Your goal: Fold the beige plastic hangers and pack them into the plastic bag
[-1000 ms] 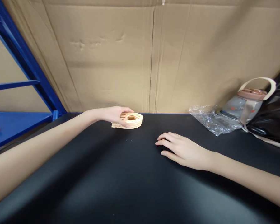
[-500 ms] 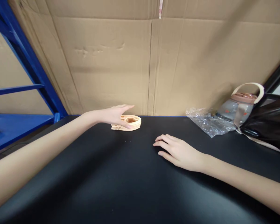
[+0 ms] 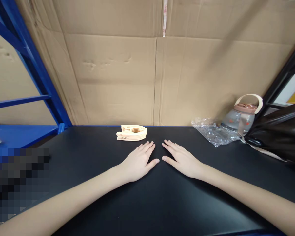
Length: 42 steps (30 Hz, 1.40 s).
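A small stack of flat pale wooden pieces [image 3: 132,133] with a round hole lies near the far edge of the black table [image 3: 88,183]. My left hand [image 3: 139,161] lies flat and open on the table, a little in front of the stack and not touching it. My right hand [image 3: 181,159] rests flat beside it, fingers stretched out, holding nothing. The two hands are close together at the table's middle, thumbs nearly meeting.
A cardboard wall [image 3: 157,72] stands behind the table. At the back right are crumpled clear plastic [image 3: 210,131], a glass jar [image 3: 241,115] with a pink lid and strap handle, and a black bag [image 3: 280,131]. Blue metal shelving [image 3: 27,82] stands at the left.
My left hand let go of the wooden stack and drew back to lie flat beside my right hand. The stack stays at the far edge. The view tilted up slightly.
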### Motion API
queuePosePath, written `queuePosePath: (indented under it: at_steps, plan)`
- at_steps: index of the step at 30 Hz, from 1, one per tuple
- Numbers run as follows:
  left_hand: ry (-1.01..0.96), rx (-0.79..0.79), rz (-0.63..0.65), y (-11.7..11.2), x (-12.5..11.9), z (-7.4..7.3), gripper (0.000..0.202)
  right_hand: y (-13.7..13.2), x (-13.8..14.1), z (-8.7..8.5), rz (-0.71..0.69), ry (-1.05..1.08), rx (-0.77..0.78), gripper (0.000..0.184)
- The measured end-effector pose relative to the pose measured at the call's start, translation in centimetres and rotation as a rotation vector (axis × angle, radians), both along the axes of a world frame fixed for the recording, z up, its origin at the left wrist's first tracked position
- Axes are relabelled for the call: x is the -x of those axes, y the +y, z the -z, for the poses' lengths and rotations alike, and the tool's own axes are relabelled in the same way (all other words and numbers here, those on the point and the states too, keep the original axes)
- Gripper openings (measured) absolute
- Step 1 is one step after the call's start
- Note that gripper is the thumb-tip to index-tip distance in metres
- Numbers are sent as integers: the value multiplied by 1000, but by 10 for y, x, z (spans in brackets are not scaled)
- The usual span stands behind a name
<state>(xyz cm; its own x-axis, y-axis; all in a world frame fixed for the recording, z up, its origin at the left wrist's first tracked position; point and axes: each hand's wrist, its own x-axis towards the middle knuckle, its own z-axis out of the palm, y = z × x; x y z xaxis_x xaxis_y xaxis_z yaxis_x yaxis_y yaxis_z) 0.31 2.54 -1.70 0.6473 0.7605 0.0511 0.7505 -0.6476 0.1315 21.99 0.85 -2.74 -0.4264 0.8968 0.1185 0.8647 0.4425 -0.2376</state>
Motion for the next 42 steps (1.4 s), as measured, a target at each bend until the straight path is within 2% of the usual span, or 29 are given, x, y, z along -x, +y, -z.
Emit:
queuePosePath:
  at_steps: [8,13,18,27,33,42]
  plan:
    - [-19,-40,18,-1,0,3,67,-1,-10,-6,-107,-34,-40,71]
    - [-39,-57,35,-1,0,-1,63,-2,-10,-9,-117,-70,-85,68]
    - [-35,-55,28,-3,-1,0,63,-4,-8,-11,-106,-104,-61,68]
    - [-35,-50,-31,-7,-4,4,58,-1,-9,-3,-118,-89,-140,67]
    - [-23,-9,-1,-8,0,-2,61,-2,-9,-5,-120,-69,-127,66]
    - [8,-74,45,-11,7,-5,59,-2,-11,-4,-121,-49,-132,65]
